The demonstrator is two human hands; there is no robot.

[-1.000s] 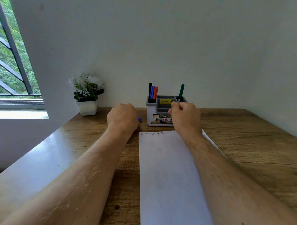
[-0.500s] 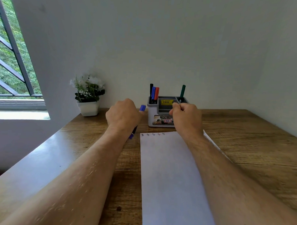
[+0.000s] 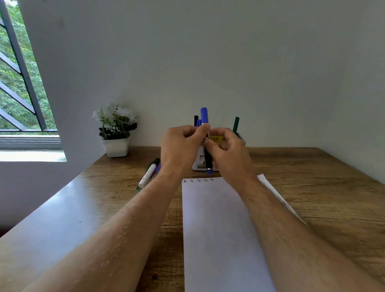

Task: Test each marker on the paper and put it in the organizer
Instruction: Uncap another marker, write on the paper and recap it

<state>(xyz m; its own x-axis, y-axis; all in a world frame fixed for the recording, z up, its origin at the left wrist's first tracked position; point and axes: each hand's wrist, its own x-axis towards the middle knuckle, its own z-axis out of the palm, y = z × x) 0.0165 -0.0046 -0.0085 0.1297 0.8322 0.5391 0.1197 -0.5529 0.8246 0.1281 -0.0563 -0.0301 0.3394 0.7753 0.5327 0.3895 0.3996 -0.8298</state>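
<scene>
I hold a blue-capped marker (image 3: 207, 156) upright in front of the organizer (image 3: 196, 165). My left hand (image 3: 180, 145) pinches its upper part just under the cap, and my right hand (image 3: 227, 152) grips the dark barrel lower down. The white paper (image 3: 223, 234) lies below, with several small test marks (image 3: 198, 180) along its top edge. Black, blue and green markers (image 3: 236, 123) stand in the organizer, which my hands mostly hide. Loose markers, one white with a black cap (image 3: 148, 172), lie on the desk left of my left wrist.
A small white pot of white flowers (image 3: 116, 130) stands at the back left of the wooden desk (image 3: 316, 189). A white wall runs behind, and a barred window (image 3: 17, 74) is at the far left.
My left hand lifted the blue marker off the desk and brought it to the centre. My right hand left the organizer and took hold of the barrel. Loose markers are now uncovered.
</scene>
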